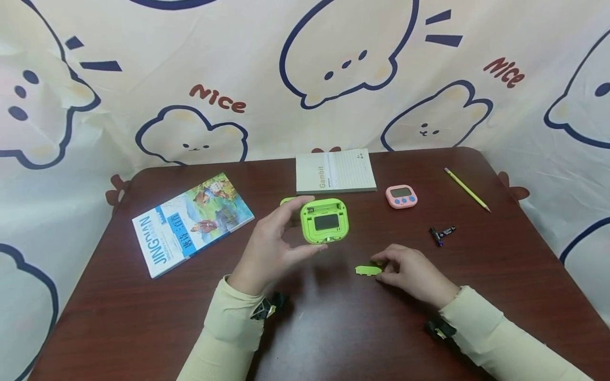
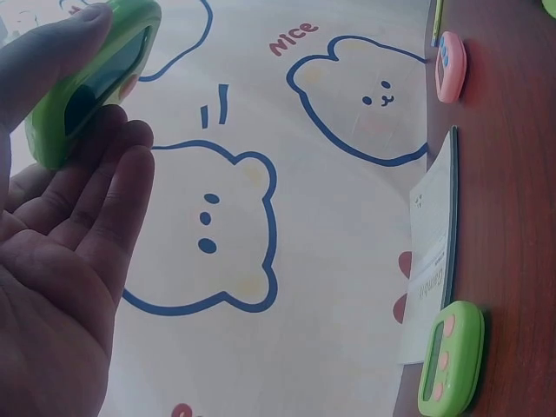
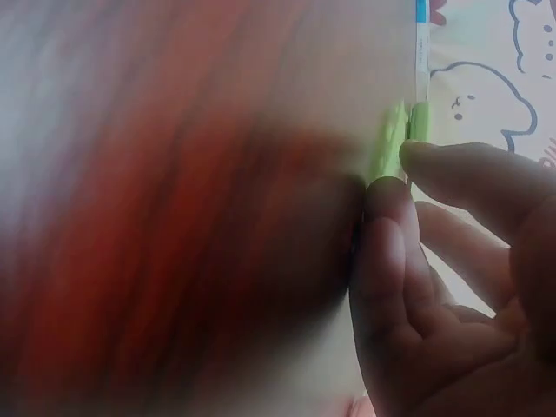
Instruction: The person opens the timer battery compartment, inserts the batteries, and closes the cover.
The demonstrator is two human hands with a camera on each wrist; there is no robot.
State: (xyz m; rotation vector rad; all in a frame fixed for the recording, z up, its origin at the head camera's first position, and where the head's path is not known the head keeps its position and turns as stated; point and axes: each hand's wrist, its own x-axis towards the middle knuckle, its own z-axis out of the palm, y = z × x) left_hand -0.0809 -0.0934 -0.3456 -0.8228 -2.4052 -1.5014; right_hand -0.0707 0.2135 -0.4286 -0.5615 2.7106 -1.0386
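Observation:
My left hand point(image 1: 274, 243) grips a green digital timer point(image 1: 324, 221) above the table, thumb on one edge and fingers on the other. Its back faces the head camera, and the slot along its top is uncovered; whether a battery lies inside I cannot tell. In the left wrist view the same timer point(image 2: 95, 82) appears edge-on in the hand. Lower and to the right, my right hand point(image 1: 412, 272) pinches a thin green battery cover point(image 1: 368, 270) between thumb and fingers, just over the table. The right wrist view shows that cover point(image 3: 389, 143) at the fingertips.
Behind the left hand sits a second green timer point(image 2: 452, 360), near a Gambit notebook point(image 1: 335, 172). A pink timer point(image 1: 401, 196), a pencil point(image 1: 467, 189) and a small black object point(image 1: 442, 235) lie to the right. At left is a colourful book point(image 1: 193, 225). A printed curtain surrounds the table.

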